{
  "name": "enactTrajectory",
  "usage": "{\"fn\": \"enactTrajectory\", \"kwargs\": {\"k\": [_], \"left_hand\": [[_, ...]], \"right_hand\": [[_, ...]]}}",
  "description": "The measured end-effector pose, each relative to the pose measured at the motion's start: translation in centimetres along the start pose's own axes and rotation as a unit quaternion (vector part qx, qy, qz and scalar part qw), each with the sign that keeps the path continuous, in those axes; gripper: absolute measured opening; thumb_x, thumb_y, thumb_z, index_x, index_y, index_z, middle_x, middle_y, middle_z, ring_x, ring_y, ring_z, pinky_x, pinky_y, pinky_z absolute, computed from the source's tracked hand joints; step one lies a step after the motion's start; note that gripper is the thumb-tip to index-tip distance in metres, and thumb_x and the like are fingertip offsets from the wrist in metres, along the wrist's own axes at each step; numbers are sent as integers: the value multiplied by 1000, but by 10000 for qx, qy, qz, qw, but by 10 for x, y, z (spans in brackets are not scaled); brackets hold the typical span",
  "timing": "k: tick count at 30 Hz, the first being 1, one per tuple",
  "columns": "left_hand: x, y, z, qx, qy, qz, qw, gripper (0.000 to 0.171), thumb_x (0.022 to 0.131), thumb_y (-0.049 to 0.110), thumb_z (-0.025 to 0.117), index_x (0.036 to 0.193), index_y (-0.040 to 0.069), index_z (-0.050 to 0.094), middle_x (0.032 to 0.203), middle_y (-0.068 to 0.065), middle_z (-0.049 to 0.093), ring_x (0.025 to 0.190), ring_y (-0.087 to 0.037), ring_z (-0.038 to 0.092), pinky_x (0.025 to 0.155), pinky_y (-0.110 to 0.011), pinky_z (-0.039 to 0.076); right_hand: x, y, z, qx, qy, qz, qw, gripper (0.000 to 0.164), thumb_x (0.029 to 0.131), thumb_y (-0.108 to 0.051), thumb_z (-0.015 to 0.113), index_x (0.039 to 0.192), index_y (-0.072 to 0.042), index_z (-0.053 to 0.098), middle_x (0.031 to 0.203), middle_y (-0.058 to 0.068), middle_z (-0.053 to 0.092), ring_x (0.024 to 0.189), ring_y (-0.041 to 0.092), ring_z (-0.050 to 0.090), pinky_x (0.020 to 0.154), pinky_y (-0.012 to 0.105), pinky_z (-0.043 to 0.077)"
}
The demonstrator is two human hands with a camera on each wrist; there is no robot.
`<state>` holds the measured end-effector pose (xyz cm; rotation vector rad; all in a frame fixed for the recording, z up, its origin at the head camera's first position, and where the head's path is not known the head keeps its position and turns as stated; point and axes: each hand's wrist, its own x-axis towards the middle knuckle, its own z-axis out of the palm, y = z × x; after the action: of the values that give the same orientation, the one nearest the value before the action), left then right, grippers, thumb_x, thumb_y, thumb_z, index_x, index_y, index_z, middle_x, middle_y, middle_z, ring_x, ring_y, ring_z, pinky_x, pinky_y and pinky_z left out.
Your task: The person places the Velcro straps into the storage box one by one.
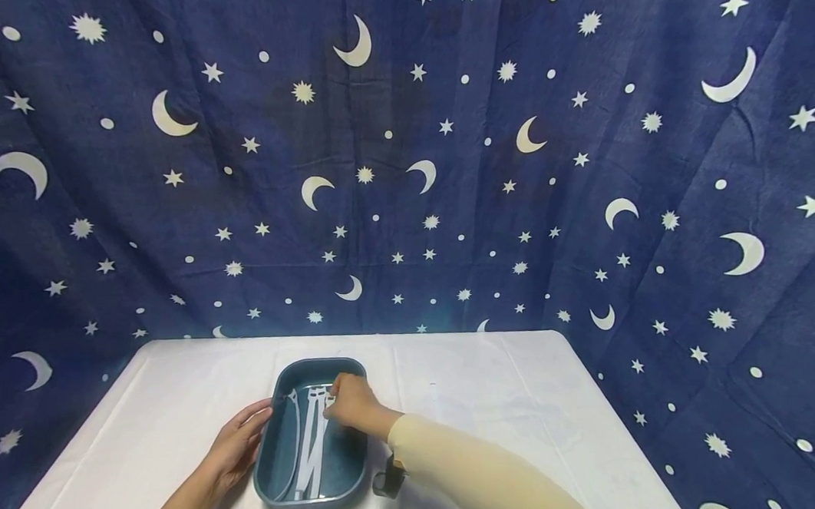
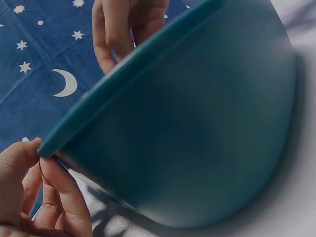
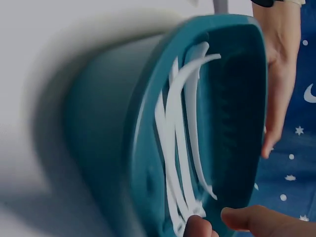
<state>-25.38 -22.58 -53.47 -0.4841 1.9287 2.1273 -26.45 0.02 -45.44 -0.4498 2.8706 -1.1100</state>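
Observation:
A deep teal bin (image 1: 277, 496) with rounded corners stands on the table. Inside lie several flat white straps (image 3: 191, 113) with slotted ends, some crossing, one curved apart along the left side in the head view. My left hand (image 1: 236, 441) is at the bin's left side; in the left wrist view its thumb and fingers (image 2: 64, 185) pinch the rim. My right hand (image 1: 354, 402) reaches over the right wall into the bin, beside the straps' slotted ends. In the right wrist view a gap shows between its thumb (image 3: 247, 217) and finger, with strap ends just beyond; no firm grip is visible.
The bin stands on a white-covered table (image 1: 483, 397), toward its left. A dark blue curtain (image 1: 410, 208) with moons and stars hangs behind and along the sides. A dark device (image 1: 389, 480) sits at my right wrist, close to the bin's right wall.

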Motion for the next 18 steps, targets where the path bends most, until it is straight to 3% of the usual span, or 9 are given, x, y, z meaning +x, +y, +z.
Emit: {"fn": "enactTrajectory", "kwargs": {"k": [10,18], "left_hand": [[-1,-2,1,-55,-21,46,10000,67,92,37,67,146,7,41,103,6,66,90,-7,66,82,-29,59],[-3,0,2,-55,15,54,10000,66,92,37,67,146,7,41,103,6,66,90,-8,66,84,-30,59]], "right_hand": [[8,19,-44,-71,117,370,9992,27,74,-4,78,96,-1,62,76,6,63,60,13,58,56,25,50],[2,56,-70,-258,293,542,9978,39,77,-12,74,111,0,57,77,5,64,68,15,57,64,30,50]]}}
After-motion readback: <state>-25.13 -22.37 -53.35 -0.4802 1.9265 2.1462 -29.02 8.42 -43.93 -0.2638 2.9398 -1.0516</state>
